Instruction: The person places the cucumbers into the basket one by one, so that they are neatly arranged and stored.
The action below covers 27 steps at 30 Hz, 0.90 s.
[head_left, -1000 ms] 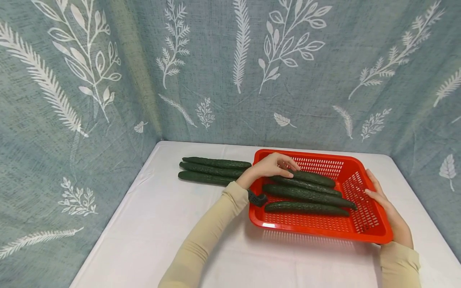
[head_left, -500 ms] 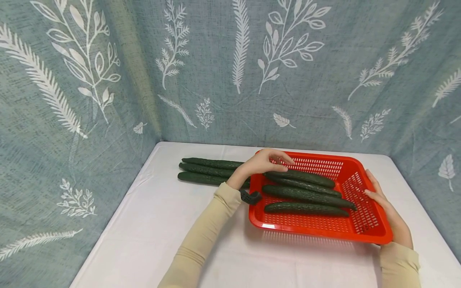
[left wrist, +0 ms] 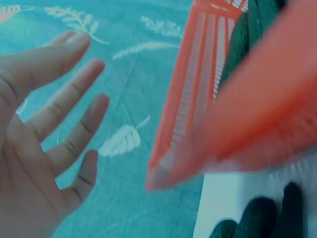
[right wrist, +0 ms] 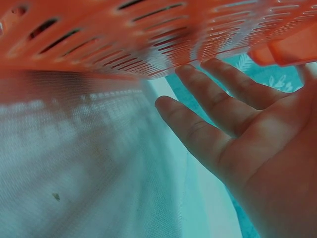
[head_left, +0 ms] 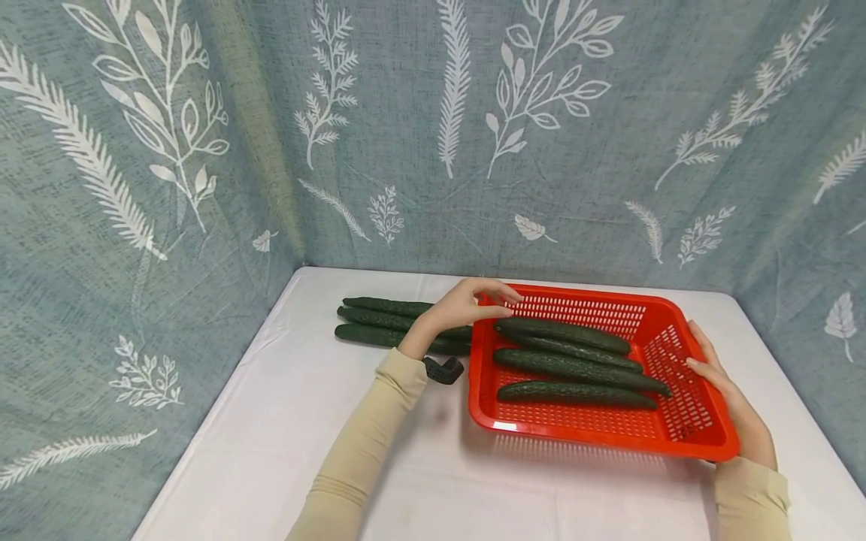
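A red slotted plastic basket (head_left: 575,442) holds several long cucumbers (head_left: 575,365), lying side by side. My left hand (head_left: 460,304) is over the basket's left rim with its fingers spread apart and nothing between them. In the left wrist view, the same hand (left wrist: 47,126) shows an empty palm beside the basket's wall (left wrist: 185,99). My right hand (head_left: 734,406) holds the basket's right side, the thumb over the rim. In the right wrist view, its fingers (right wrist: 198,129) reach along the outer wall, under which a gap shows above the table.
Three more cucumbers (head_left: 375,319) lie together on the white tablecloth (head_left: 271,421), left of the basket; my left forearm partly covers them. A grey-green leaf-patterned curtain (head_left: 406,150) stands behind and beside the table. A dark wrist device (head_left: 443,370) sits at my left cuff.
My left hand has moved left, from over the cucumbers inside the basket to its left rim, holding nothing. My right hand and the basket have stayed in place.
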### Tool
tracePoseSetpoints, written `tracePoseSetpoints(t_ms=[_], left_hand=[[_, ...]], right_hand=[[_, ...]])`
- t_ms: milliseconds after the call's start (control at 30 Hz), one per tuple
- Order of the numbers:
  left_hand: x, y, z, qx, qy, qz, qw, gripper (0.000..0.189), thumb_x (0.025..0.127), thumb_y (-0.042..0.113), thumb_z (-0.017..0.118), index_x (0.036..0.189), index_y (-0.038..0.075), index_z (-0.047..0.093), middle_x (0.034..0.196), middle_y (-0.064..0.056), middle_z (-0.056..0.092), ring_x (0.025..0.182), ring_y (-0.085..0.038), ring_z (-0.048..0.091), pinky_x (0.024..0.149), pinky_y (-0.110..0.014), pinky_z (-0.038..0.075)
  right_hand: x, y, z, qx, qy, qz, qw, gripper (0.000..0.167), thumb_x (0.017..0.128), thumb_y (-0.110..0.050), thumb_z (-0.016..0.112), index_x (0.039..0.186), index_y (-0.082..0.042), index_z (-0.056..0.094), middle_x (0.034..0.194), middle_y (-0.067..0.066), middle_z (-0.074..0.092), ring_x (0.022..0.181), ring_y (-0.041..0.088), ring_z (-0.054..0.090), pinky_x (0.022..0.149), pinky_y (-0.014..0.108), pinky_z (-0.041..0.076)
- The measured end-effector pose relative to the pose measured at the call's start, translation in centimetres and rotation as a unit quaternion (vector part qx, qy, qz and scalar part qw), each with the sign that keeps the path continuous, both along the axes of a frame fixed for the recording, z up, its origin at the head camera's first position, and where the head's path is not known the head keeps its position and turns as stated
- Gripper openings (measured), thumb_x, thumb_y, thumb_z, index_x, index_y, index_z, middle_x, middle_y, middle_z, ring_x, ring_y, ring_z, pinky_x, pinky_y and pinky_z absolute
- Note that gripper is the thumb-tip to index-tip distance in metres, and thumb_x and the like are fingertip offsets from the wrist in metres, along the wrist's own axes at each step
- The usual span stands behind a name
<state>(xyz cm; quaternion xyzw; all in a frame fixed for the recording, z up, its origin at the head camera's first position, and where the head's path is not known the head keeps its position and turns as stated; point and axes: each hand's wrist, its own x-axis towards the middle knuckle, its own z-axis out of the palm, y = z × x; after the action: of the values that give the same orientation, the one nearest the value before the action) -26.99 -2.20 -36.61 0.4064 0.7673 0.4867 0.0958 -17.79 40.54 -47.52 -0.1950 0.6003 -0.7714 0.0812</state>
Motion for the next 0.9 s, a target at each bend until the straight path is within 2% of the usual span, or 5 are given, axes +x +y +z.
tracePoseSetpoints(t_ms=[200, 433, 600, 700, 900], left_hand=[[0.9, -1.8, 0.2, 0.012, 0.022, 0.036, 0.999, 0.025, 0.088, 0.009, 0.062, 0.113, 0.003, 0.065, 0.113, -0.014, 0.063, 0.099, -0.03, 0.055, 0.086, -0.05, 0.04], [1.0, -3.7, -0.9, 0.02, 0.019, 0.056, 0.998, 0.029, 0.087, 0.01, 0.064, 0.115, 0.001, 0.063, 0.116, -0.015, 0.062, 0.099, -0.031, 0.055, 0.088, -0.055, 0.038], [0.6, -5.0, -2.3, 0.016, 0.019, 0.066, 0.9975, 0.034, 0.087, 0.01, 0.064, 0.12, 0.002, 0.059, 0.117, -0.018, 0.061, 0.102, -0.032, 0.054, 0.089, -0.054, 0.038], [0.7, -6.0, -2.6, 0.012, 0.017, 0.072, 0.9972, 0.034, 0.088, 0.01, 0.064, 0.12, 0.004, 0.059, 0.116, -0.018, 0.061, 0.104, -0.033, 0.055, 0.09, -0.05, 0.04], [1.0, -7.8, -3.0, 0.001, 0.002, 0.077, 0.997, 0.038, 0.088, 0.008, 0.063, 0.125, 0.005, 0.056, 0.117, -0.018, 0.06, 0.108, -0.037, 0.053, 0.095, -0.057, 0.037]], right_hand=[[-0.1, 0.0, -0.1, 0.002, 0.013, -0.005, 0.9999, 0.062, 0.098, 0.0, 0.017, 0.146, -0.039, 0.015, 0.131, -0.018, 0.038, 0.109, 0.0, 0.052, 0.081, 0.019, 0.05], [0.0, 0.0, -0.1, -0.004, 0.009, 0.003, 0.9999, 0.062, 0.098, 0.0, 0.016, 0.146, -0.039, 0.013, 0.132, -0.019, 0.037, 0.11, -0.001, 0.051, 0.082, 0.019, 0.049], [0.0, -0.1, 0.0, -0.006, 0.003, 0.008, 0.9999, 0.063, 0.099, 0.0, 0.016, 0.148, -0.038, 0.007, 0.132, -0.019, 0.036, 0.111, -0.001, 0.051, 0.083, 0.02, 0.049], [0.0, -0.1, 0.0, -0.008, 0.009, 0.012, 0.9999, 0.063, 0.099, 0.0, 0.015, 0.149, -0.036, 0.003, 0.133, -0.02, 0.035, 0.113, -0.002, 0.049, 0.084, 0.019, 0.048], [-0.1, -0.1, 0.0, -0.011, 0.018, 0.009, 0.9997, 0.063, 0.098, 0.002, 0.015, 0.149, -0.036, 0.006, 0.132, -0.021, 0.036, 0.113, -0.003, 0.049, 0.084, 0.017, 0.048]])
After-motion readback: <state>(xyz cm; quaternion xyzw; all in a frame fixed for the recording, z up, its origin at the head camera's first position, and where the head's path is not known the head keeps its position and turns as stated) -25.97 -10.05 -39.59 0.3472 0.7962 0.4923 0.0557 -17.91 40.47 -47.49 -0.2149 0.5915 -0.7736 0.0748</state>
